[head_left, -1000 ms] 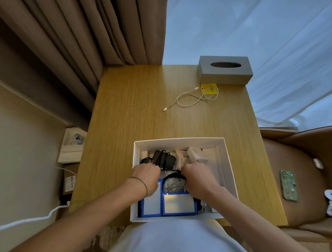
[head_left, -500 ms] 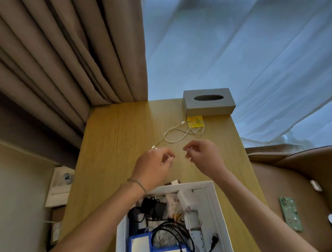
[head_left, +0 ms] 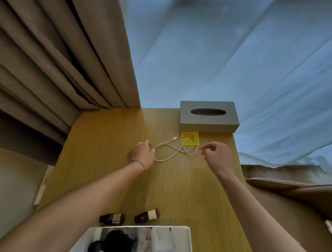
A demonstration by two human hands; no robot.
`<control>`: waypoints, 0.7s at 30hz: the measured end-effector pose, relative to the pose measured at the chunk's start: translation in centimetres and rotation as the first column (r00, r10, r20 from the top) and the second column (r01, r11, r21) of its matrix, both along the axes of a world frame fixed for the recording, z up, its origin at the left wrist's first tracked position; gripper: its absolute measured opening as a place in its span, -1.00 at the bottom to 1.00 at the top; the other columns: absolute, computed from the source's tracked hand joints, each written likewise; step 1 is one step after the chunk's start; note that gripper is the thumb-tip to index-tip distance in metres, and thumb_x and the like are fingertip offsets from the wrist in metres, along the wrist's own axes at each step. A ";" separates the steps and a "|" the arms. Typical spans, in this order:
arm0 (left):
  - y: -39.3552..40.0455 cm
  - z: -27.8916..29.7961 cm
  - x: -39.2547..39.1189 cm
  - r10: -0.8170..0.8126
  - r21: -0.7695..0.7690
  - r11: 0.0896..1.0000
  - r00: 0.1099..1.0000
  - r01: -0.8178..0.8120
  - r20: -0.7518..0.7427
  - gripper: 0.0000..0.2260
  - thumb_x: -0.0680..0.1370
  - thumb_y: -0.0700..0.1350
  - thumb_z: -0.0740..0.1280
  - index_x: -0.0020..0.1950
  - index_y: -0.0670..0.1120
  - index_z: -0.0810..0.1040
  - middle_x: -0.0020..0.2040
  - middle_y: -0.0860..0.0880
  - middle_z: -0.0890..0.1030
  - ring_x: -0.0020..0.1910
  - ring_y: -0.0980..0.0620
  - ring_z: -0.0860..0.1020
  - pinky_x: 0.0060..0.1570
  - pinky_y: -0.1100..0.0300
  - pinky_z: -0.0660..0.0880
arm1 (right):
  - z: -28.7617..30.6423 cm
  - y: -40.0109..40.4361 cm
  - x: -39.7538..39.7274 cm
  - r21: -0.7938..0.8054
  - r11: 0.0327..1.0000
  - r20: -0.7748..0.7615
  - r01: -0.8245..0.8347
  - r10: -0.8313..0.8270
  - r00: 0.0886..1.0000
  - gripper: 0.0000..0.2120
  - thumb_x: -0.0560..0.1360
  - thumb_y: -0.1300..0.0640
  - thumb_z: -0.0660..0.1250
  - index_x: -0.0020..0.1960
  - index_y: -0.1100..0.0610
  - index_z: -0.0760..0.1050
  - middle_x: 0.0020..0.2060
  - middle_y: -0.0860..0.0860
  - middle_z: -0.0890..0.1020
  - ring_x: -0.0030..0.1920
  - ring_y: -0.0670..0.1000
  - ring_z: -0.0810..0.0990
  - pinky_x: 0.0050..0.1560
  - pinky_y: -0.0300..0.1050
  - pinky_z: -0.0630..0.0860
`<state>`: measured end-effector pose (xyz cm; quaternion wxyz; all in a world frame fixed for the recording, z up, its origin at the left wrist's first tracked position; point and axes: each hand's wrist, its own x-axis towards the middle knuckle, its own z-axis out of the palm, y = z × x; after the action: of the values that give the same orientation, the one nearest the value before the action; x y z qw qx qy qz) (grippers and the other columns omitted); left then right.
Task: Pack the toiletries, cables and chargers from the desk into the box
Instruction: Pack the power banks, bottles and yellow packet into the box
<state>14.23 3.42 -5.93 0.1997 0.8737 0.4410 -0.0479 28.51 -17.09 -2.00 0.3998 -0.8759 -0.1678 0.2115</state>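
Note:
A white charging cable (head_left: 166, 159) lies in loose loops on the wooden desk (head_left: 109, 169), partly over a yellow packet (head_left: 190, 143). My left hand (head_left: 141, 154) grips the cable's left end, and a connector pokes out above the fingers. My right hand (head_left: 216, 153) is curled into a pinch at the cable's right loop; contact is unclear. Two small brown bottles (head_left: 112, 218) (head_left: 147, 215) lie just beyond the white box (head_left: 187, 240). The box holds black cables and a white charger (head_left: 161, 242).
A grey tissue box (head_left: 207, 116) stands at the desk's far right corner, right behind the yellow packet. Brown curtains (head_left: 58, 64) and a sheer curtain hang behind the desk. A brown chair (head_left: 304, 204) with a small white object on it stands to the right.
Both hands left the box and reached forward across the desk to the white cable. The left hand took hold of its end. The view tilted up, so the box slid to the bottom edge.

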 end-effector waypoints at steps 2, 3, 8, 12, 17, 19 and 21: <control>0.7 -1.8 1.1 0.022 0.028 0.999 0.999 -0.021 -0.047 -0.69 0.60 0.12 0.30 0.25 -0.01 0.50 0.17 -0.05 0.58 0.11 -0.08 0.57 0.06 -0.01 0.57 | -1.3 0.1 0.8 0.010 1.000 -0.023 0.004 -0.004 1.000 -0.76 0.55 0.28 0.27 -0.08 0.03 0.67 -0.21 -0.09 0.69 -0.29 -0.06 0.63 -0.49 -0.36 0.40; 1.0 -2.7 1.5 0.030 0.035 0.999 0.997 -0.028 -0.077 -0.67 0.58 0.15 0.31 0.24 -0.02 0.50 0.16 -0.06 0.57 0.13 -0.09 0.56 0.08 -0.03 0.57 | -1.9 0.2 1.2 0.004 1.000 -0.032 0.006 -0.006 0.999 -0.75 0.55 0.27 0.27 -0.08 0.02 0.67 -0.21 -0.10 0.69 -0.31 -0.07 0.62 -0.49 -0.37 0.39; 2.5 -5.8 2.4 0.063 -0.017 0.998 0.993 -0.064 -0.096 -0.80 0.51 0.11 0.44 -0.05 0.02 0.53 0.01 -0.02 0.57 -0.08 0.00 0.55 -0.01 0.01 0.60 | -5.4 0.6 3.3 -0.022 0.999 -0.043 0.044 -0.044 0.998 -0.79 0.57 0.24 0.29 -0.02 0.02 0.66 -0.14 -0.08 0.69 -0.27 -0.13 0.59 -0.39 -0.34 0.36; 2.5 -5.0 1.5 0.152 -0.279 0.953 0.983 -0.117 0.107 -0.86 0.54 0.02 0.43 -0.10 -0.02 0.56 -0.14 -0.01 0.62 -0.19 0.03 0.57 -0.11 0.07 0.59 | -7.0 1.2 4.8 -0.052 0.999 -0.021 0.009 -0.010 1.000 -0.80 0.58 0.24 0.28 0.06 0.06 0.65 -0.08 -0.05 0.68 -0.11 -0.10 0.61 -0.29 -0.31 0.40; 0.5 0.3 -1.0 0.320 -0.507 0.859 0.850 -0.074 0.419 -0.68 0.54 0.10 0.38 -0.12 -0.17 0.58 -0.19 -0.21 0.62 -0.21 -0.08 0.53 -0.12 -0.04 0.54 | -8.3 4.3 6.7 -0.083 0.997 0.009 -0.002 0.002 1.000 -0.82 0.60 0.22 0.29 0.14 0.13 0.62 0.03 0.02 0.68 -0.08 -0.09 0.55 -0.26 -0.36 0.36; -0.5 2.7 -1.8 0.339 -0.491 0.870 0.790 -0.056 0.511 -0.59 0.50 0.18 0.34 -0.16 -0.20 0.57 -0.20 -0.15 0.58 -0.19 -0.05 0.53 -0.09 -0.01 0.50 | -8.6 5.7 6.9 -0.118 0.993 0.009 0.020 -0.019 1.000 -0.83 0.61 0.15 0.32 0.17 0.13 0.59 0.06 0.04 0.68 -0.07 -0.06 0.55 -0.22 -0.29 0.41; -1.4 4.7 -2.5 0.357 -0.472 0.880 0.725 -0.049 0.589 -0.61 0.49 0.15 0.36 -0.20 -0.20 0.56 -0.05 -0.02 0.61 -0.05 0.04 0.57 0.04 0.10 0.49 | -8.7 6.9 6.8 -0.194 0.980 0.014 0.035 -0.033 0.999 -0.75 0.60 -0.01 0.35 0.18 0.12 0.56 0.08 0.05 0.66 -0.04 0.01 0.57 -0.12 -0.12 0.51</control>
<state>11.70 2.00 -1.28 0.5318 0.7127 0.4152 0.1920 35.31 -10.16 -10.69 0.3150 -0.9146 -0.1336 0.2155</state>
